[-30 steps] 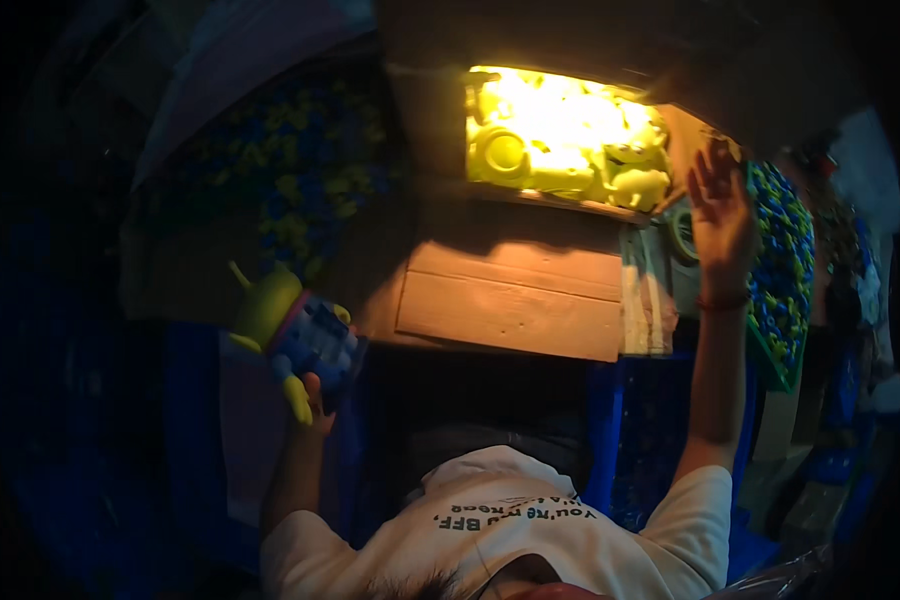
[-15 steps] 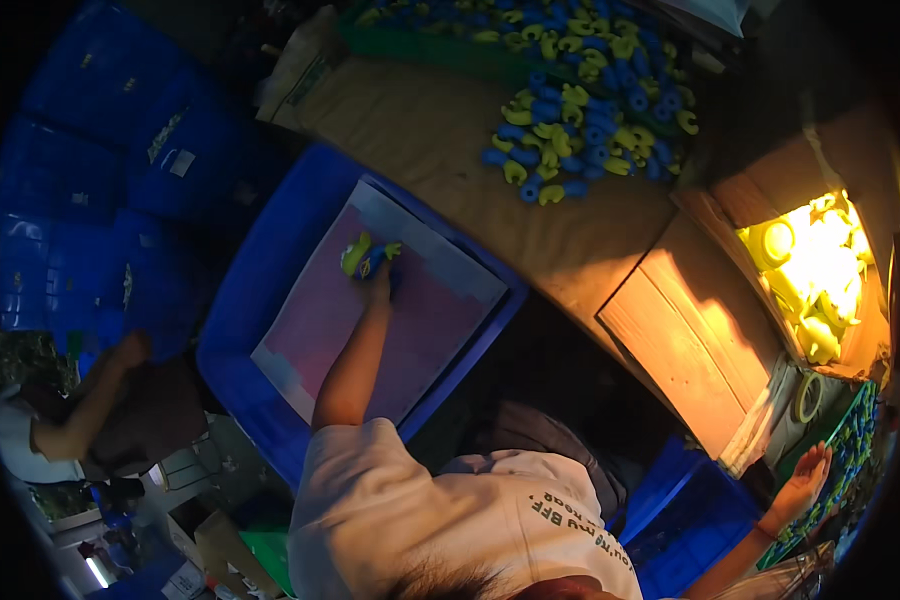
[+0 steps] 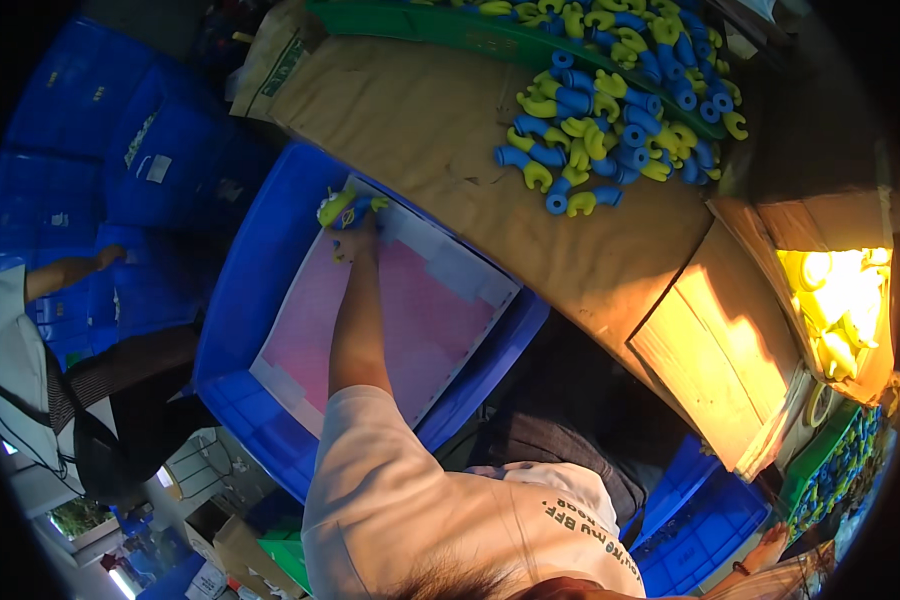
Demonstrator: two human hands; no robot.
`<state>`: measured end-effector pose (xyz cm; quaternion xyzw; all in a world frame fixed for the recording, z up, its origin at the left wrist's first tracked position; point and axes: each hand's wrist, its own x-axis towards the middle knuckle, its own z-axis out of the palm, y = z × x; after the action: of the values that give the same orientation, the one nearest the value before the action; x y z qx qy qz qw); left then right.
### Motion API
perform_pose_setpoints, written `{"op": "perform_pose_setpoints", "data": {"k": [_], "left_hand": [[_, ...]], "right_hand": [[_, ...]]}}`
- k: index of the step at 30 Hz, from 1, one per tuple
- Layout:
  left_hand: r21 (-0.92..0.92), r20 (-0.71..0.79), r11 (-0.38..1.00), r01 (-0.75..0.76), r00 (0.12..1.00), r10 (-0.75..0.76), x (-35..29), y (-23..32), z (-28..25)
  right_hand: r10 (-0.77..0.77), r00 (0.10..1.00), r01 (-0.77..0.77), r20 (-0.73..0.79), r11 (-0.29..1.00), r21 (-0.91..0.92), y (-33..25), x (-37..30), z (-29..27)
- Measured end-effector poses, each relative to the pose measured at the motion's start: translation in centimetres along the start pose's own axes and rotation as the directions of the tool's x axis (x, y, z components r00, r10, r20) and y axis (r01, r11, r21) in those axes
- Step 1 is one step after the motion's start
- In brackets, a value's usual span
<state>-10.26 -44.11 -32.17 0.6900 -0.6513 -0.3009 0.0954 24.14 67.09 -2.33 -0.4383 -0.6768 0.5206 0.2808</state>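
My left hand (image 3: 355, 243) is closed around a small toy figure (image 3: 334, 208) with a green head and arms and a blue body. It holds the toy over the far corner of a pink and white sheet (image 3: 400, 310), which lies inside a large blue bin (image 3: 238, 290). The fingers are partly hidden behind the hand and toy. At the lower right, my right hand (image 3: 768, 548) has its fingers stretched out with nothing seen in them. It is nearest to a blue container (image 3: 705, 540) and a green tray (image 3: 808, 455) of small blue and green parts.
A brown board tabletop (image 3: 390, 110) carries a heap of blue and yellow-green parts (image 3: 600, 140) and a green tray edge (image 3: 420, 28). To the right, a cardboard box (image 3: 835, 220) holds brightly lit yellow-green pieces. Another person (image 3: 70, 370) works at the left beside stacked blue bins (image 3: 80, 120).
My left hand has carried the toy figure farther away and slightly left, toward the bin's far corner. The right hand has dropped lower and nearer my body. The other person's arm has risen.
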Motion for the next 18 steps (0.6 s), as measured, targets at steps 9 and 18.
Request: {"op": "perform_pose_setpoints", "data": {"k": [9, 18], "left_hand": [[0.039, 0.225, 0.978, -0.204, 0.956, 0.190, 7.6, -2.3, 2.2], [0.087, 0.086, 0.934, -0.347, 0.936, 0.340, 2.7, -2.4, -0.3]], "right_hand": [[-0.016, 0.991, 0.046, 0.130, 0.970, -0.237, -3.1, -3.7, 8.8], [-0.035, 0.969, 0.111, 0.244, 0.946, -0.303, -3.5, -5.2, 10.2]]}}
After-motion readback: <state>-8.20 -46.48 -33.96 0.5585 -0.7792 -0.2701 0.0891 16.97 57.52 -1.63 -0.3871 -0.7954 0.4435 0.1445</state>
